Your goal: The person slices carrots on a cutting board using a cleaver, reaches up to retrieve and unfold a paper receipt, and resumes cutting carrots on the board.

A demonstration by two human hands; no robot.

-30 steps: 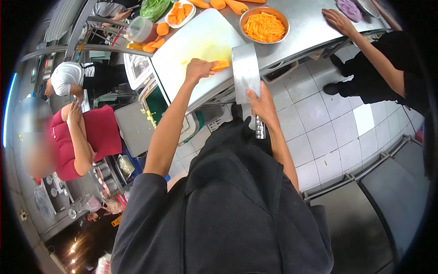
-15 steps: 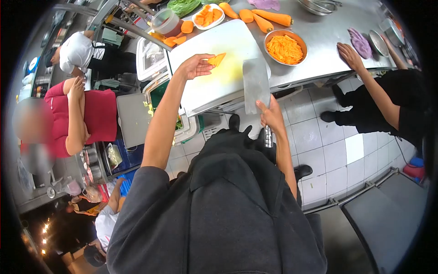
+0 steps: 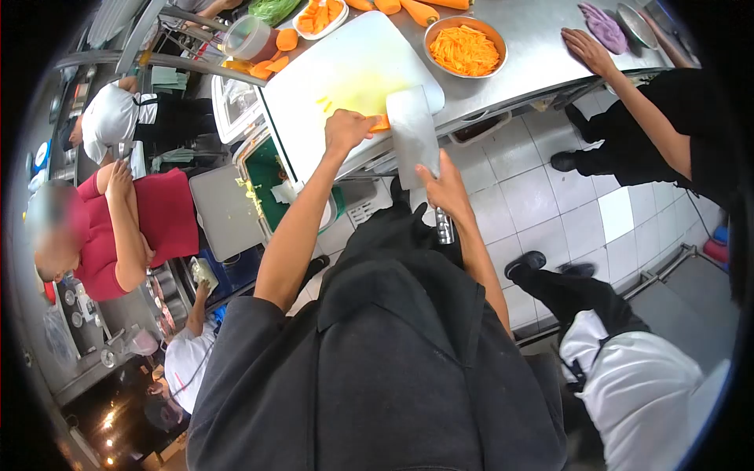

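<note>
My left hand [image 3: 349, 131] is closed on a piece of carrot [image 3: 380, 123], pressed down near the front edge of a white cutting board [image 3: 306, 78]. My right hand [image 3: 448, 186] grips a cleaver [image 3: 412, 129]. The broad blade lies close beside the carrot piece; whether they touch, I cannot tell. A wet yellow stain and a few thin carrot bits [image 3: 323, 103] mark the board. Right of the board, a metal bowl [image 3: 505, 60] holds shredded carrot [image 3: 463, 52].
Whole carrots [image 3: 419, 12], a white dish [image 3: 334, 25] of carrot pieces and a plastic tub [image 3: 247, 39] stand behind the board. A green bin [image 3: 267, 169] sits at its left. A co-worker's hand [image 3: 589, 51] rests on the counter near a purple cloth [image 3: 603, 28]. Another person [image 3: 644, 385] stands behind at right.
My left hand has brought the carrot piece from above the board down to its near edge, beside the blade. The view has shifted, and a person in white has come in at lower right.
</note>
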